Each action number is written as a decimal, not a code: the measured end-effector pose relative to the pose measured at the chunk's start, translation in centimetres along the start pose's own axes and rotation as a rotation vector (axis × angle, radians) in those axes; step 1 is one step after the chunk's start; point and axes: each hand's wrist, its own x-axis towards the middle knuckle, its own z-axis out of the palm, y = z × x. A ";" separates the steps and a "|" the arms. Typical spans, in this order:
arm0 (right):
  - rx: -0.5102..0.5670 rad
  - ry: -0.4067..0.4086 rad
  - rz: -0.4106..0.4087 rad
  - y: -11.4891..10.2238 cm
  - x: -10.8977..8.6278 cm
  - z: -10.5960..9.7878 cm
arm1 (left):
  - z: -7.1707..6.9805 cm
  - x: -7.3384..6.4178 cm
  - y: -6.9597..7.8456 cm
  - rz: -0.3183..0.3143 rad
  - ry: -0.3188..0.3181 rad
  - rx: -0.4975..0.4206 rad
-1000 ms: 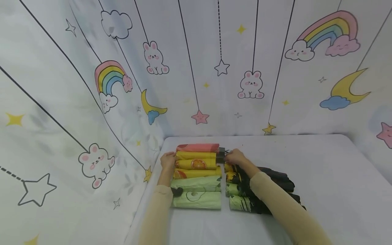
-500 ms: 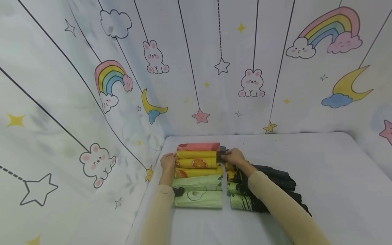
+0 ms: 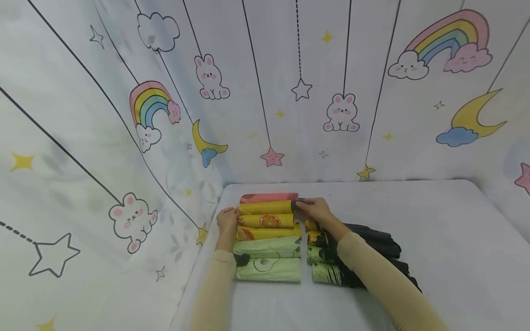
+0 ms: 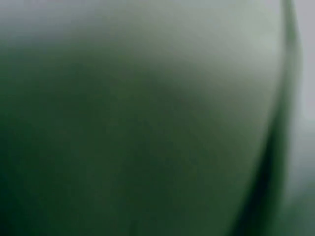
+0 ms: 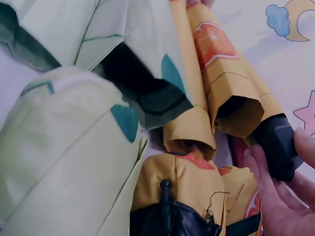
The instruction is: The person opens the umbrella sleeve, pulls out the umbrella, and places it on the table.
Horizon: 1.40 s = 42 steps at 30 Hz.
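In the head view a folded yellow umbrella (image 3: 265, 207) lies across between my two hands, its fabric sleeve on and its black handle (image 5: 278, 147) sticking out at the right. My right hand (image 3: 315, 210) grips that handle, fingers underneath and thumb on the near side in the right wrist view. At the sleeve's far left end, my left hand (image 3: 227, 219) pinches the fabric. A pink sleeve (image 3: 269, 197) lies just behind it. In front are yellow sleeves with orange slices (image 3: 270, 221), then pale green avocado ones (image 3: 267, 270). Blurred green fills the left wrist view.
Right of the sleeves, several folded umbrellas with black fabric and yellow or green ends (image 3: 325, 273) lie in a row under my right forearm. A white-covered table (image 3: 447, 220) carries everything. Printed curtains (image 3: 306, 138) rise behind and at the left.
My right hand has shifted slightly left and taken hold of the yellow umbrella's black handle, raising that end away from me over the pink one's end. The left hand stays put.
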 end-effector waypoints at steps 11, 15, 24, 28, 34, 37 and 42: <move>0.296 -0.001 0.087 -0.7 -0.5 -0.4 | -0.3 -0.1 -0.2 0.045 -0.025 -0.029; 0.321 0.010 0.078 -0.7 -0.7 -0.6 | -0.4 -0.2 -0.1 0.061 -0.001 -0.014; 0.365 0.008 0.101 0.1 -0.5 -1.6 | -0.5 -1.0 0.5 0.075 -0.022 -0.164; 0.420 0.000 0.096 0.1 -0.6 -2.1 | -0.7 -1.3 0.7 0.094 -0.034 -0.206; 0.467 -0.012 0.102 -0.1 -1.0 -2.7 | -0.8 -1.4 1.0 0.108 -0.060 -0.243; 0.467 -0.016 0.092 -0.1 -1.2 -3.0 | -0.8 -1.5 1.2 0.086 -0.060 -0.341; 0.490 -0.009 0.077 0.0 -1.3 -3.4 | -1.1 -1.8 2.0 0.010 -0.071 -0.515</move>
